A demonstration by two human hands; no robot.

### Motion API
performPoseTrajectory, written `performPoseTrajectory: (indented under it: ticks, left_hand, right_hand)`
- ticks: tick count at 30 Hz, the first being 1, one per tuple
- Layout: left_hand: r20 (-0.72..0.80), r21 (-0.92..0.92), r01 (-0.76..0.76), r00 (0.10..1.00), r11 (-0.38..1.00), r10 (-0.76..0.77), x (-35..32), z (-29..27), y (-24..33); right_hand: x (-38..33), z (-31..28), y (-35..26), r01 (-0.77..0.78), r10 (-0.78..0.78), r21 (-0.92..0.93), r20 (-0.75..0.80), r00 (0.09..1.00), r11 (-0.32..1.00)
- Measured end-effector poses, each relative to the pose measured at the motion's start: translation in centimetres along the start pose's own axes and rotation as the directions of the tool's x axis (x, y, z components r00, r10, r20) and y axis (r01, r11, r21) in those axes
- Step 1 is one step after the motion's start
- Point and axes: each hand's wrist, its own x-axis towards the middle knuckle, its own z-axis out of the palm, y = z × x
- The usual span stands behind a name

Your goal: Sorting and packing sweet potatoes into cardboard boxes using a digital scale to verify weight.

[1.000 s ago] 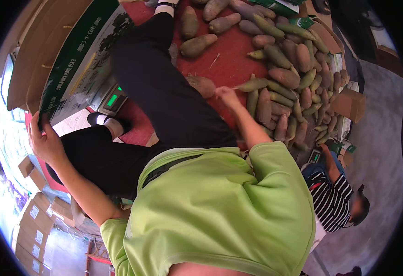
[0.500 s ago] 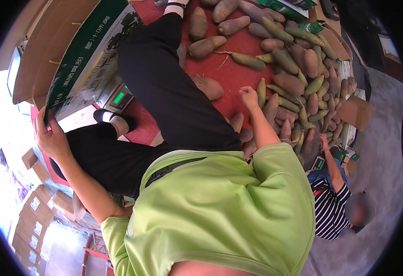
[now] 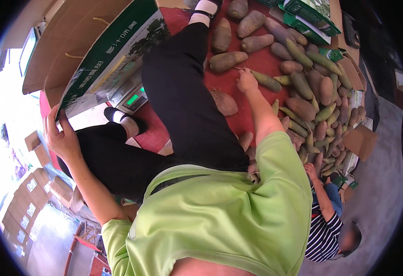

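My left hand (image 3: 63, 138) grips the lower corner of a large cardboard box (image 3: 102, 60), printed green and white, its brown flap standing open on the left. My right hand (image 3: 246, 81) reaches forward over the red surface, its fingers curled at the thin root end of a green radish (image 3: 267, 81). That radish lies on the surface, its far end against the pile. The fingertips are partly hidden by the hand. Close by lies a brownish, thick radish (image 3: 228, 61), and a rounder one (image 3: 224, 102) sits beside my leg.
A heap of green and reddish-brown radishes (image 3: 303, 108) spreads to the right. Behind the box, a scale (image 3: 134, 99) shows a lit green display. Green cartons (image 3: 309, 20) stand at the far right. A person in a striped shirt (image 3: 323, 234) works at the lower right. Stacked boxes (image 3: 29, 207) line the left.
My right hand has moved forward from a loose fist beside the pile to the green radish's root end. The left hand keeps its hold on the box. The whole view has shifted slightly.
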Motion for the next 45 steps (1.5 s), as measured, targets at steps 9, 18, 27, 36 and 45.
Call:
performPoseTrajectory:
  ticks: [9, 18, 27, 36, 45]
  left_hand:
    - [-0.018, -0.026, -0.01, 1.0, 1.0, 0.009, 0.6, -0.1, 0.9]
    - [0.011, -0.009, 0.043, 0.999, 0.999, -0.043, 0.4, -0.7, 0.4]
    - [0.011, 0.009, 0.026, 1.0, 1.0, -0.026, 0.2, -1.2, 0.1]
    - [0.008, -0.003, 0.014, 1.0, 1.0, -0.014, 0.2, -1.2, 0.1]
    - [-0.022, 0.003, -0.016, 1.0, 1.0, 0.016, 0.2, -1.4, 0.0]
  right_hand:
    - [3.6, 3.0, 2.3, 0.201, -0.179, -0.248, 0.108, 0.978, 0.948]
    - [-0.6, 0.2, 1.0, -0.027, 0.027, 0.075, 0.004, 1.0, 0.997]
    - [-1.8, -2.4, 7.0, 0.023, 0.272, 0.83, -0.209, 0.939, 0.557]
    - [-4.7, -18.8, -0.3, 0.388, 0.269, 0.897, -0.435, 0.859, 0.212]
    - [-8.5, -36.7, -18.0, 0.803, -0.061, 0.593, -0.805, 0.59, -0.049]
